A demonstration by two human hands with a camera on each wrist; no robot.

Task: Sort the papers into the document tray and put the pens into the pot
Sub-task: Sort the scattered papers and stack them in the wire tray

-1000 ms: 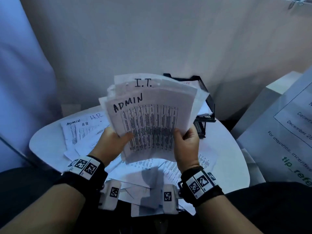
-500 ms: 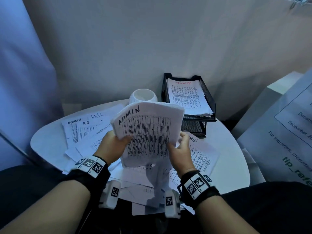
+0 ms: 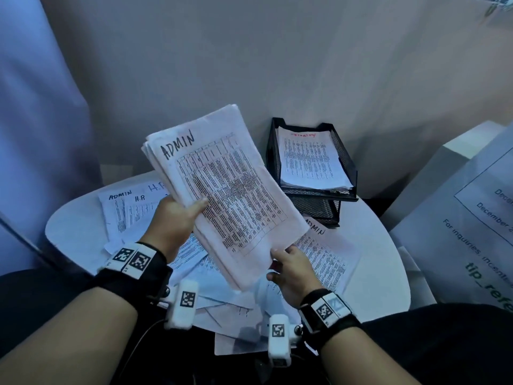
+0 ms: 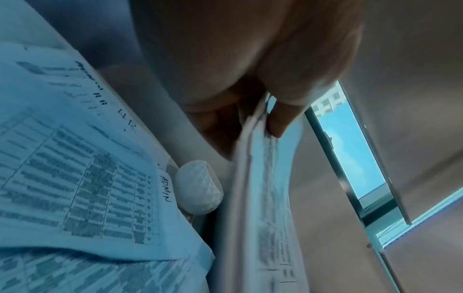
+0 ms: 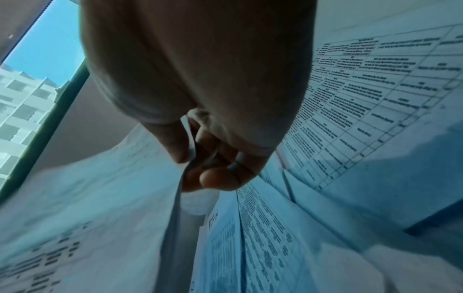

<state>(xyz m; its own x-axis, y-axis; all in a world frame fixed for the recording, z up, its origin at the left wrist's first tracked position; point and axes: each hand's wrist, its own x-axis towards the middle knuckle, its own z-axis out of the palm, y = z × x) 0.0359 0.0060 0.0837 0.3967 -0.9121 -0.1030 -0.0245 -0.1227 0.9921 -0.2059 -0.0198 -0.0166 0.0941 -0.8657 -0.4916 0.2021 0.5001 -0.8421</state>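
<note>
Papers first: our left hand [image 3: 169, 220] grips the ADMIN stack [image 3: 222, 195] by its edge, our right hand [image 3: 291, 269] pinches its lower corner. Loose sheets [image 3: 327, 262] cover the counter [image 3: 380, 262] underneath; farther back sits the document tray [image 3: 347, 165], part-filled.

Held stack [image 3: 222, 195] top sheet: "ADMIN". Table sheets [image 3: 130, 207]: "ADMIN", "H.R".
</note>
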